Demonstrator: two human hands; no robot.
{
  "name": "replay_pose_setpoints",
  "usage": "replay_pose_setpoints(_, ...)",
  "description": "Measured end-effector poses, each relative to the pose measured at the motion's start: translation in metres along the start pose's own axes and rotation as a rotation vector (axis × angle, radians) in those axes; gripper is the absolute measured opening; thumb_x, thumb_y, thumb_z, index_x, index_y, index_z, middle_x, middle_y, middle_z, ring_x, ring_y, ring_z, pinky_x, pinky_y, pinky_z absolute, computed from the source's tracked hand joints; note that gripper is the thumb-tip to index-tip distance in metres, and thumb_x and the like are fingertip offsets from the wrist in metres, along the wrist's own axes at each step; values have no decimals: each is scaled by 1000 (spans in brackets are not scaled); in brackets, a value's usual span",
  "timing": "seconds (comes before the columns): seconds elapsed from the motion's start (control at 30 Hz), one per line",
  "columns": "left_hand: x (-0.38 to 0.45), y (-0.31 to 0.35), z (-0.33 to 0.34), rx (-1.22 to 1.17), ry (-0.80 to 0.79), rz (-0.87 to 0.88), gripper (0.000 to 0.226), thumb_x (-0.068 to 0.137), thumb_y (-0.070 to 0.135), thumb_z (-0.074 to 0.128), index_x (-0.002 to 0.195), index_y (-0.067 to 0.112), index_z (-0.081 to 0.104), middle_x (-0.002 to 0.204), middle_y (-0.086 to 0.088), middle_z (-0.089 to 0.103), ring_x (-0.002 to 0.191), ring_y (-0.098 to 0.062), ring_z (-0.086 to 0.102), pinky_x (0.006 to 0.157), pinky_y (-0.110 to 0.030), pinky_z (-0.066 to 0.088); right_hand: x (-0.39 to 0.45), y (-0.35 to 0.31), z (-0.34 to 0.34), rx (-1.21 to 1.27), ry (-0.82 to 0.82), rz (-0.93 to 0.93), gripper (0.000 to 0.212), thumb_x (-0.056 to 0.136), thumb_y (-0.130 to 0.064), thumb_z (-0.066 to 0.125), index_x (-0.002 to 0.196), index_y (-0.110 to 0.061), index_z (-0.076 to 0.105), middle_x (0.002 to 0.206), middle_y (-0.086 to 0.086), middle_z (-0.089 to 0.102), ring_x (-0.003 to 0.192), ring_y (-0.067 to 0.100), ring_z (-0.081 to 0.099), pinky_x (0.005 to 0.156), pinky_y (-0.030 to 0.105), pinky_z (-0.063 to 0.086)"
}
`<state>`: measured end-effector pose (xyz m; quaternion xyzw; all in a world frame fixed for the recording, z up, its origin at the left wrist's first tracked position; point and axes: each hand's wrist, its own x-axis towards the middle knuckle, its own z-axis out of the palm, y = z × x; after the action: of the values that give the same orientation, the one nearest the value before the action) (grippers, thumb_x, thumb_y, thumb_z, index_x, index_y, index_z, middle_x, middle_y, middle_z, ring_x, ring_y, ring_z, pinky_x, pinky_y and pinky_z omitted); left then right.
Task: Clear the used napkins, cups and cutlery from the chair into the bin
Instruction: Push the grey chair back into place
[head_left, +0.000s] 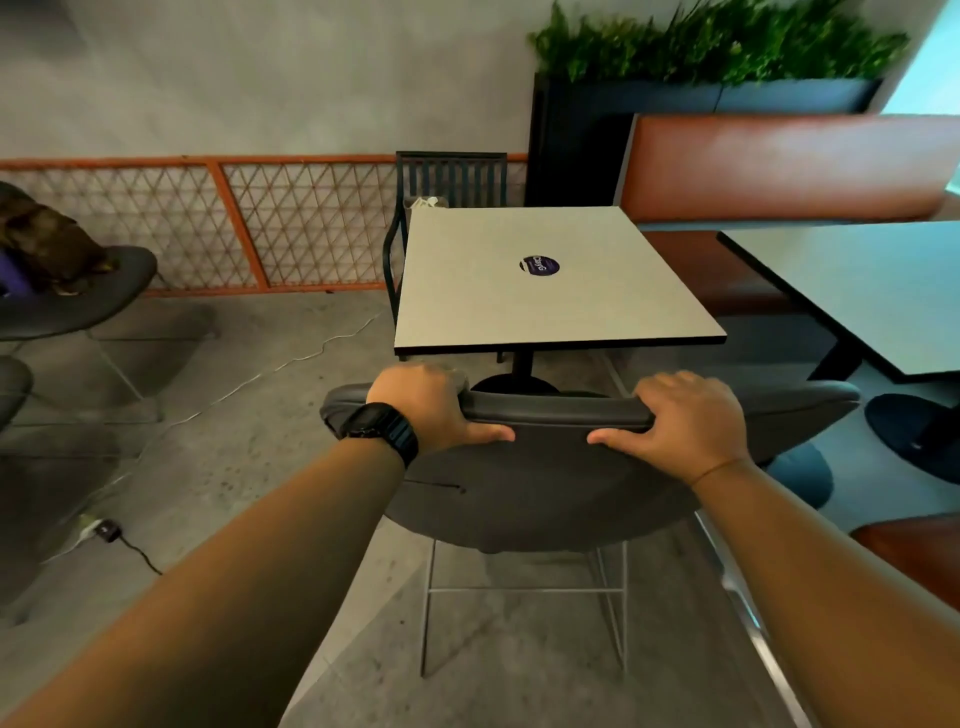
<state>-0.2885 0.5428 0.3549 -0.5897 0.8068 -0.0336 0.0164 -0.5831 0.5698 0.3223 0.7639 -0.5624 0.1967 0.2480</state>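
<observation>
Both hands grip the top edge of the grey chair (545, 483): left hand (431, 410) and right hand (685, 421), fingers curled over the backrest, thumbs behind. Judged step: repositioning the chair at the table; no napkins, cups, cutlery or bin are visible, and the seat is hidden. Next move likely requires exposing the seat. Left of the left hand: concrete floor (249, 364), cable (291, 358). Ahead: square table (550, 291). Beyond the right hand: upholstered bench (779, 166).

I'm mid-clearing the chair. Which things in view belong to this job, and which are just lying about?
Job:
- grey chair, its back gripped by left hand and right hand
- something white on the far black chair, possibly napkins

Lying about:
- square table with round sticker
- floor cable and plug
- planter

No bin in view.
</observation>
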Motion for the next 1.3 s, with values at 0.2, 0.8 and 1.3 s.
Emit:
replay_pose_setpoints(0.2, 58, 8, -4, -30, -30, -34, 76, 56, 96, 38, 81, 26, 56, 74, 6, 58, 69, -13, 55, 65, -31, 52, 43, 42, 36, 19, -28, -15, 83, 67, -95, 19, 64, -20, 56, 63, -2, 54, 60, 22, 53, 55, 29, 33)
replay_pose_setpoints(0.8, 224, -8, 0, 25, -8, -73, 82, 54, 98, 32, 90, 29, 59, 88, 9, 59, 82, -13, 55, 66, -28, 45, 159, 115, 131, 90, -53, -17, 76, 71, -92, 26, 62, -21, 51, 60, -6, 47, 55, 13, 41, 54, 25, 30)
replay_pose_setpoints(1.3, 242, 7, -4, 19, 20, -130, 96, 39, 101, 11, 92, 35, 57, 85, 13, 56, 80, -11, 52, 66, -27, 45, 171, 141, 149, 153, -40, -87, 68, 75, -86, 39, 65, -20, 54, 62, -6, 53, 58, 13, 48, 54, 24, 36)
